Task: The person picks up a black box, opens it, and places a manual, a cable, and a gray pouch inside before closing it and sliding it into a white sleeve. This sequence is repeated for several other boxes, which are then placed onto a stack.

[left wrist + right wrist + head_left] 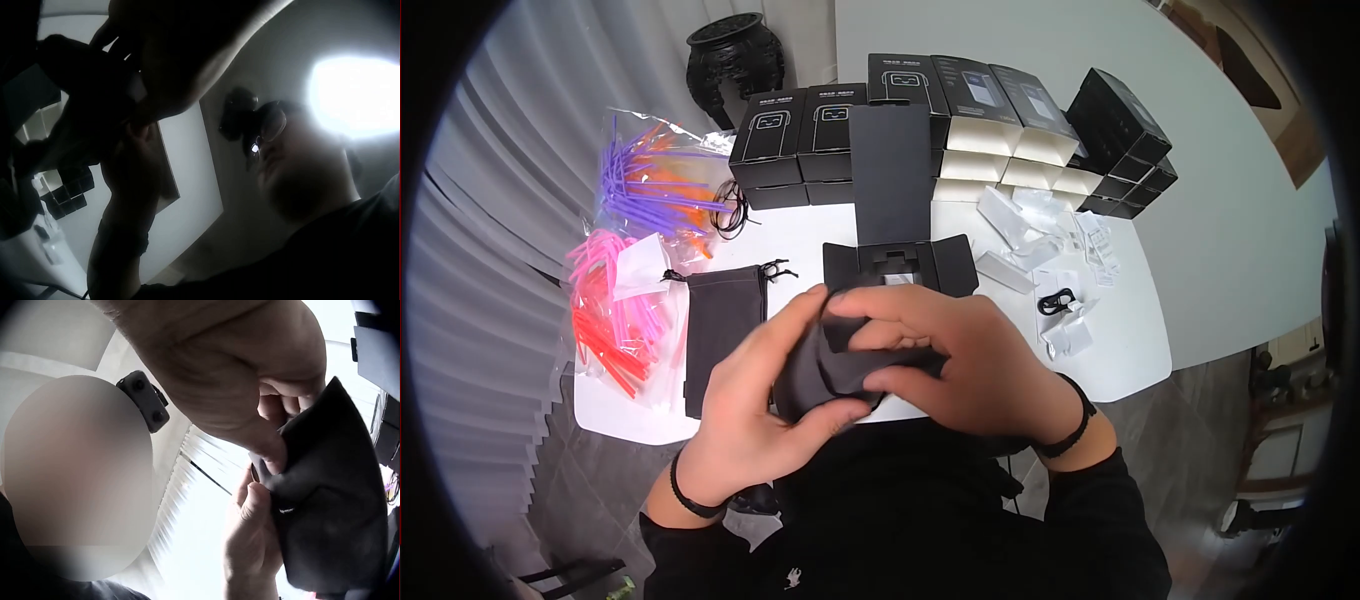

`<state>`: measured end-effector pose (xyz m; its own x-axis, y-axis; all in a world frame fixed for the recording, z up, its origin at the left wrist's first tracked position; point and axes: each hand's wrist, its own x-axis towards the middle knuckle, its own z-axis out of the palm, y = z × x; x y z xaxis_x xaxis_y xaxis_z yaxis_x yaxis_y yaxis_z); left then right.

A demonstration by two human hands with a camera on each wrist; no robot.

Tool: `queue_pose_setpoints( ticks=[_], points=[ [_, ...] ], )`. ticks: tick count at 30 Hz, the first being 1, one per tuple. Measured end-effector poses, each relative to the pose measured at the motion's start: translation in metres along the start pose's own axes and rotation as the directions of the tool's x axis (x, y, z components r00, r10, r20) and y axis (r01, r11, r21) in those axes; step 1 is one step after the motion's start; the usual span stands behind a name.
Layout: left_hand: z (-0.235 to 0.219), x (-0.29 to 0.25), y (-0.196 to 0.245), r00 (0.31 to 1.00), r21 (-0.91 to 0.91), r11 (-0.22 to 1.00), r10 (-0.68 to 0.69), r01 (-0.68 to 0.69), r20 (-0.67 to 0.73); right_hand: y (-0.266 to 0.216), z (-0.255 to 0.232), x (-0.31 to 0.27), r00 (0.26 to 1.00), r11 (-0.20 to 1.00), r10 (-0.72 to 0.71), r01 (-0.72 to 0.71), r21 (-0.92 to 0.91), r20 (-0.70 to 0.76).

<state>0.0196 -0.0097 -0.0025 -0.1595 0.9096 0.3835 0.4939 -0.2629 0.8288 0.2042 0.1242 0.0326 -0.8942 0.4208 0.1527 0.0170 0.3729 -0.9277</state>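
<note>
Both hands hold a dark grey fabric pouch (805, 378) above the front edge of the white table. My left hand (745, 415) grips it from the left, thumb along the near side. My right hand (970, 365) pinches its edge between thumb and fingers, as the right wrist view also shows of the pouch (331, 506); whatever lies inside is hidden. Just beyond the hands stands an opened black box (890, 170), its flap raised and its inside partly covered by the hands. A second dark pouch (725, 335) with drawstrings lies flat at the left.
Stacked black boxes (770, 140) line the table's back, some with white sides. Bags of purple and orange sticks (645, 190) and pink and red sticks (615, 320) lie left. White packaging pieces (1015, 235) and a coiled black cable (1055, 300) are at right.
</note>
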Motion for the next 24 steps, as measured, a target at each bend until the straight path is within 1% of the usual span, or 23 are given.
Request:
queue_pose_setpoints(
  ticks=[1, 4, 5, 7, 8, 9, 10, 12, 13, 16, 18, 19, 20, 21, 22, 23, 24],
  points=[
    [0.004, 0.0, -0.001, 0.999, -0.082, 0.996, 0.024, -0.026, -0.024, 0.004, 0.004, 0.001, 0.995, 0.996, -0.087, 0.089, 0.029, -0.039],
    [0.015, -0.008, -0.012, 0.999, -0.29, 0.957, -0.033, 0.021, -0.035, 0.01, 0.009, 0.0, 0.975, 0.974, -0.2, 0.188, -0.123, -0.092],
    [0.017, -0.012, -0.012, 0.999, -0.344, 0.938, -0.052, 0.045, -0.012, 0.011, 0.009, -0.001, 0.973, 0.969, -0.212, 0.197, -0.147, -0.094],
    [0.02, -0.017, -0.012, 0.992, -0.35, 0.931, -0.121, 0.106, -0.021, 0.011, 0.009, -0.001, 0.967, 0.957, -0.238, 0.216, -0.194, -0.095],
    [0.021, -0.017, -0.011, 0.987, -0.352, 0.926, -0.157, 0.138, -0.026, 0.015, 0.01, -0.001, 0.956, 0.951, -0.27, 0.245, -0.187, -0.117],
    [0.024, -0.016, -0.003, 0.979, -0.443, 0.879, -0.203, 0.176, -0.012, 0.021, 0.012, 0.0, 0.944, 0.945, -0.301, 0.274, -0.18, -0.139],
    [0.023, -0.018, -0.005, 0.971, -0.463, 0.856, -0.232, 0.231, 0.055, 0.027, 0.014, 0.0, 0.93, 0.937, -0.331, 0.303, -0.174, -0.162],
    [0.019, -0.024, -0.01, 0.941, -0.491, 0.803, -0.28, 0.338, 0.19, 0.032, 0.02, -0.001, 0.958, 0.973, -0.227, 0.215, -0.083, -0.175],
    [0.021, -0.025, -0.012, 0.952, -0.46, 0.833, -0.266, 0.307, 0.155, 0.034, 0.021, -0.002, 0.969, 0.985, -0.173, 0.169, -0.037, -0.179],
    [0.026, -0.025, -0.013, 0.951, -0.507, 0.809, -0.295, 0.299, 0.09, 0.038, 0.02, -0.002, 0.927, 0.928, -0.273, 0.184, -0.323, -0.258],
    [0.025, -0.026, -0.013, 0.945, -0.571, 0.763, -0.316, 0.303, 0.079, 0.04, 0.015, -0.004, 0.925, 0.921, -0.247, 0.132, -0.367, -0.289],
    [0.025, -0.026, -0.013, 0.943, -0.602, 0.739, -0.325, 0.302, 0.073, 0.045, 0.012, -0.007, 0.944, 0.948, -0.175, 0.085, -0.308, -0.279],
    [0.025, -0.025, -0.013, 0.941, -0.638, 0.71, -0.332, 0.296, 0.067, 0.051, 0.012, -0.01, 0.955, 0.987, -0.093, 0.052, -0.149, -0.282],
    [0.025, -0.025, -0.014, 0.939, -0.674, 0.68, -0.339, 0.289, 0.061, 0.059, 0.013, -0.014, 0.962, 1.0, -0.011, 0.015, 0.014, -0.272],
    [0.026, -0.025, -0.015, 0.936, -0.709, 0.646, -0.348, 0.283, 0.056, 0.068, 0.015, -0.017, 0.966, 0.984, 0.071, -0.027, 0.175, -0.248],
    [0.028, -0.025, -0.016, 0.928, -0.755, 0.588, -0.365, 0.29, 0.072, 0.075, 0.017, -0.018, 0.973, 0.96, 0.086, -0.023, 0.28, -0.215],
    [0.029, -0.023, -0.017, 0.92, -0.798, 0.526, -0.382, 0.295, 0.089, 0.074, 0.014, -0.021, 0.975, 0.927, 0.181, -0.124, 0.355, -0.131]
  ],
)
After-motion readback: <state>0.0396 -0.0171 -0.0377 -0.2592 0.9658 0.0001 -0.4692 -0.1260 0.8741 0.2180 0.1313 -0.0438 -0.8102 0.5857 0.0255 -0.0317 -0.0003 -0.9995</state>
